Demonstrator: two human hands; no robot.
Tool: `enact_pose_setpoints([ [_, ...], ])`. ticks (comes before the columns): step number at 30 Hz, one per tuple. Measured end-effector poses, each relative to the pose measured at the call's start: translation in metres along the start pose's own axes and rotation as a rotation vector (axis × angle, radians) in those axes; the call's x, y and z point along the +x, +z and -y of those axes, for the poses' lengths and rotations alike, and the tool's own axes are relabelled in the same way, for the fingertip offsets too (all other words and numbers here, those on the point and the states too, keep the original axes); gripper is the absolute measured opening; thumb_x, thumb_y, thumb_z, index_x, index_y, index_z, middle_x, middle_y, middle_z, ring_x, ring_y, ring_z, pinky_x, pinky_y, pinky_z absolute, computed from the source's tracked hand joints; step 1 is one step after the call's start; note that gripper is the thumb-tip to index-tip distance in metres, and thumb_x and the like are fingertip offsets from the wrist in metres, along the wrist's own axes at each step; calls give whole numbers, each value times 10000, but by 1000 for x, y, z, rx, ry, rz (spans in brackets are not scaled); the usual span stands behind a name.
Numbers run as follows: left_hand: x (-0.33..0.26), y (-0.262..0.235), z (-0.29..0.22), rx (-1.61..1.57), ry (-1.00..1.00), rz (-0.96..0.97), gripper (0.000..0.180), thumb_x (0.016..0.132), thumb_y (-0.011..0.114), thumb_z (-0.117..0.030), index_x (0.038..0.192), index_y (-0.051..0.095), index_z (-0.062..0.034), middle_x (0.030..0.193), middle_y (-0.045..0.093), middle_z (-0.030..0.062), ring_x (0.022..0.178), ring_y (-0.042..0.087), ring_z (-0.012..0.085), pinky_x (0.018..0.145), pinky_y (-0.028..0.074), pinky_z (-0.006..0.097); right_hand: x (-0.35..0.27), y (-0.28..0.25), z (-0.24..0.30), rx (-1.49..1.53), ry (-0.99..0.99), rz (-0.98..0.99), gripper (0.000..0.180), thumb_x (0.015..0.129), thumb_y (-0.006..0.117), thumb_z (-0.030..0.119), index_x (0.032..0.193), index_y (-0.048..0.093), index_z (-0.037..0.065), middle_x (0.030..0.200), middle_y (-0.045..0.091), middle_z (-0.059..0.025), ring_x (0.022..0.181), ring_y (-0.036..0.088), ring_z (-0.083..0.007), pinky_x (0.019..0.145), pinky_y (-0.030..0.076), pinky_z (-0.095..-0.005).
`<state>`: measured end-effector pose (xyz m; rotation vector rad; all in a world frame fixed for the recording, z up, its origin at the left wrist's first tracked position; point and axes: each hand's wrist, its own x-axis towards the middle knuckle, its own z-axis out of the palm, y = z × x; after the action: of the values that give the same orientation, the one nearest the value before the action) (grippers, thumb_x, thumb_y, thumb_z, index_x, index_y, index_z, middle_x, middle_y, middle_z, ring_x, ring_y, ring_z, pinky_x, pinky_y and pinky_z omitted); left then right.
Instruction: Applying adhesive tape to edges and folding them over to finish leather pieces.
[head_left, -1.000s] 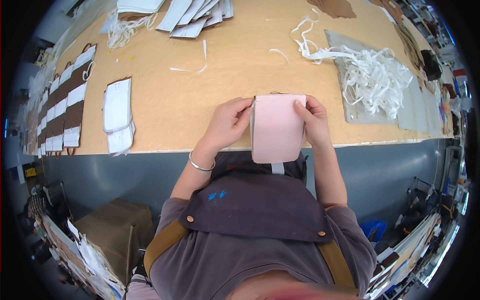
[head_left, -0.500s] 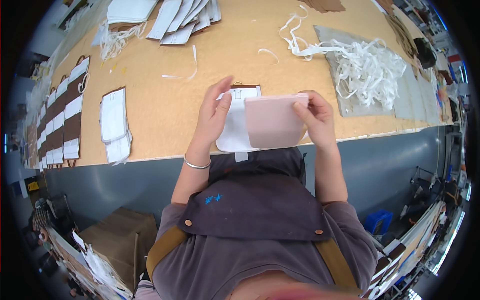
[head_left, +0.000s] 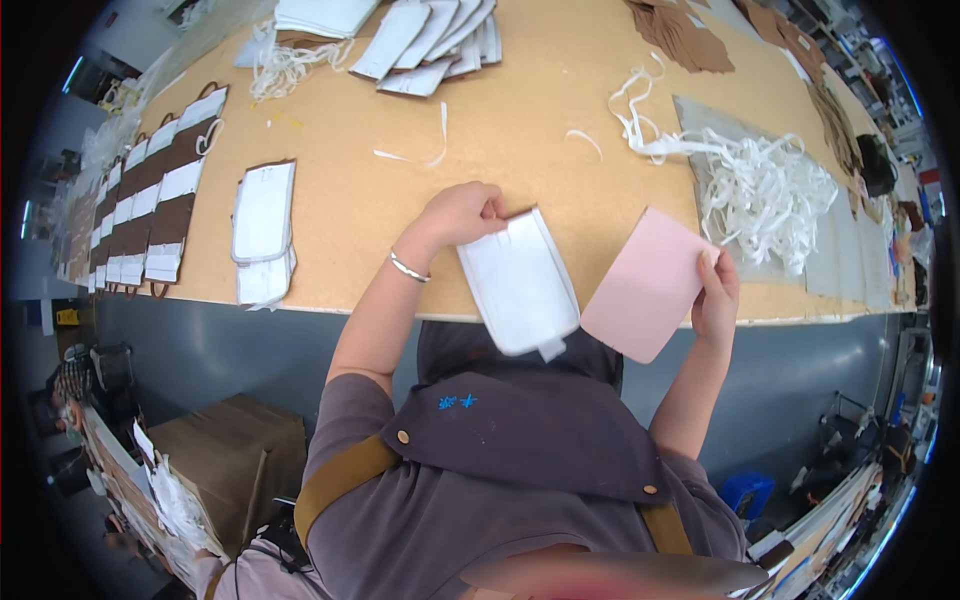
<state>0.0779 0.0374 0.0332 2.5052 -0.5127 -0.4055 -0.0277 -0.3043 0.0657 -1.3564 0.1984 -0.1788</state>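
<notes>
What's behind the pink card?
The table shows above the pink card, dark cloth below its lower left edge. Whatever's straight behind it is covered, so I can't tell.

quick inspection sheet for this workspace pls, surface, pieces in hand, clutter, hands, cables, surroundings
surface: tan table, pale front edge
pieces in hand: white panel slanted, reaching past the front edge; pink panel apart from it, on the right
clutter: tangled white ribbon at right; fanned white pieces at the far side; brown-and-white strips at far left
hands: left hand pinches the white panel's top corner; right hand pinches the pink panel's right corner
cables: thin dark line at lower left, possibly a cord; too small to tell
surroundings: brown box at lower left, blue crate at lower right
</notes>
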Motion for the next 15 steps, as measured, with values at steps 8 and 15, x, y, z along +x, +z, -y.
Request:
enact_pose_setpoints([
  [8,-20,-2,-16,90,171,41,586,647,738,-334,1092,502,-35,1000,579,168,953,551,317,804,450,391,12,-2,-43,112,207,-44,131,896,539,153,960,541,39,899,605,-24,799,562,-81,705,460,-240],
  [15,-29,-34,-1,-292,98,276,381,714,728,-239,977,568,-15,768,595,51,721,591,182,649,472,299,0,-16,-68,-18,269,-80,126,890,546,146,904,544,21,810,607,-29,680,557,-69,602,462,-217],
])
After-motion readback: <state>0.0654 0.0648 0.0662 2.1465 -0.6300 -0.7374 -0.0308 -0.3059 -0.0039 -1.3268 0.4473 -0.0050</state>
